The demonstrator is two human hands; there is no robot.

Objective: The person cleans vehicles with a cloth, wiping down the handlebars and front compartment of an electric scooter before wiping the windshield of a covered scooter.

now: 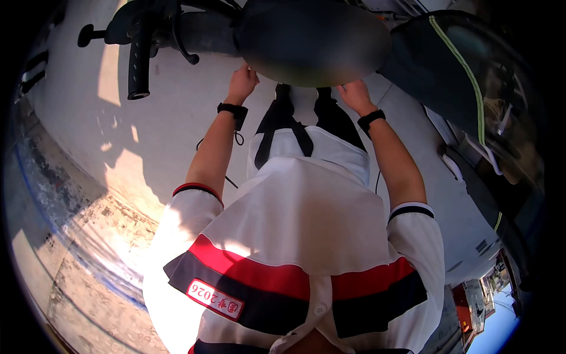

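I look straight down my white, red and black shirt at a dark rounded scooter seat (pixel 312 41) near the top of the view. My left hand (pixel 242 82) grips the seat's left lower edge, with a black wristband below it. On the right lower edge rests my right hand (pixel 354 94), fingers curled under the rim, a black band on that wrist too. Both arms are stretched forward.
A scooter handlebar with a black grip (pixel 140 56) and brake lever sticks out at the upper left. A dark vehicle body with a yellow-green stripe (pixel 466 71) stands at the right. Grey pavement (pixel 165 130) lies below, rough concrete at the left.
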